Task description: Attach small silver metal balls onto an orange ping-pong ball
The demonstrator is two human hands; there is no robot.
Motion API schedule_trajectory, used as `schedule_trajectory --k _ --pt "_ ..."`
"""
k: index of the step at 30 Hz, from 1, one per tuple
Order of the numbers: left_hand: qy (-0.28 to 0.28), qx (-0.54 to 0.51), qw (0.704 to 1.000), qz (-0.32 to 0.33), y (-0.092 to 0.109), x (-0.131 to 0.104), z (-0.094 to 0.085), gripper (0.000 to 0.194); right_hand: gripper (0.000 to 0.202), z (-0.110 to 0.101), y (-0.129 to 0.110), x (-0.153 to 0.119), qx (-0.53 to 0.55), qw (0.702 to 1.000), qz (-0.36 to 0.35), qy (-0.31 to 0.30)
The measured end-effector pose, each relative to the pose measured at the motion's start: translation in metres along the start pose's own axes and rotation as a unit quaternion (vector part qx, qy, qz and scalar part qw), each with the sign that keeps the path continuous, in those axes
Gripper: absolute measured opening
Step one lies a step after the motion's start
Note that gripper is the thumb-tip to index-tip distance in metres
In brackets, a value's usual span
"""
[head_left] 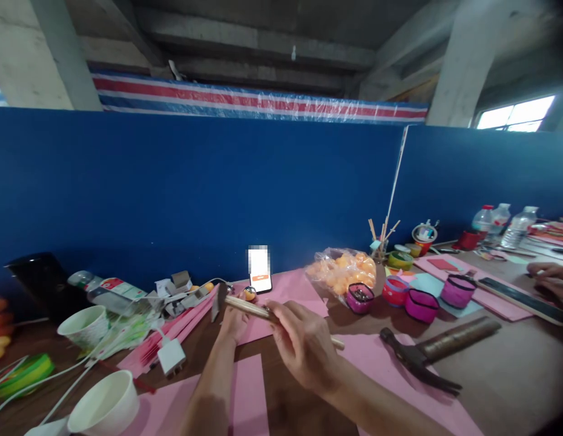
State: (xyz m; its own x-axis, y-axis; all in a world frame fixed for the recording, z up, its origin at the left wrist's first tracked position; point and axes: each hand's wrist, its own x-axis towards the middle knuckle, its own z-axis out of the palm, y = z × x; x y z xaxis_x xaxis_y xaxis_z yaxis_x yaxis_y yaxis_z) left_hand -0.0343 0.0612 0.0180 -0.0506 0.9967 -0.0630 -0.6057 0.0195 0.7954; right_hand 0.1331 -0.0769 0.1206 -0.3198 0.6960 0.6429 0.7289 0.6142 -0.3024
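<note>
My right hand (pixel 304 345) is closed around the pale wooden handle of a small hammer (pixel 245 304), held slanting across the middle of the table. Its dark metal head is at the left end, just above my left hand (pixel 236 324). My left hand lies low over pink paper (pixel 284 290), its fingers curled in and partly hidden by the handle; what they hold cannot be made out. Just beyond these fingers shows a shiny orange ball (pixel 249 293). A second hammer, a claw hammer (pixel 422 354), lies on pink sheets to the right of my right hand.
A lit phone (pixel 260 269) leans against the blue partition (pixel 263 181). Behind my right hand are a bag of orange balls (pixel 347 269) and several small fabric cups (pixel 422 306). Paper cups (pixel 104 402), a charger (pixel 171 356) and cables stand left. Another person's hand (pixel 551 278) is at far right.
</note>
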Motion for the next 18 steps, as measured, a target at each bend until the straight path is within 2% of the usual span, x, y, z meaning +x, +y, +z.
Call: schedule_trajectory --k 3,6,10,13,18 --pt "0.018 -0.013 1.0 0.001 -0.006 0.007 -0.004 0.014 0.026 -0.012 0.031 -0.017 -0.053 0.998 0.031 -0.008" --pt "0.015 -0.019 1.0 -0.003 -0.011 0.013 -0.009 0.013 0.025 -0.018 0.073 -0.038 -0.143 0.984 0.098 -0.027" --pt "0.007 -0.02 1.0 0.003 -0.014 0.016 -0.014 0.014 0.02 -0.016 0.116 -0.061 -0.245 0.941 0.201 -0.117" --pt "-0.003 -0.022 1.0 0.01 -0.015 0.016 -0.016 0.015 0.018 -0.008 0.132 -0.071 -0.285 0.919 0.224 -0.155" --pt "0.002 -0.016 1.0 0.006 -0.012 0.013 -0.013 0.016 0.016 0.004 0.143 -0.078 -0.319 0.914 0.193 -0.162"
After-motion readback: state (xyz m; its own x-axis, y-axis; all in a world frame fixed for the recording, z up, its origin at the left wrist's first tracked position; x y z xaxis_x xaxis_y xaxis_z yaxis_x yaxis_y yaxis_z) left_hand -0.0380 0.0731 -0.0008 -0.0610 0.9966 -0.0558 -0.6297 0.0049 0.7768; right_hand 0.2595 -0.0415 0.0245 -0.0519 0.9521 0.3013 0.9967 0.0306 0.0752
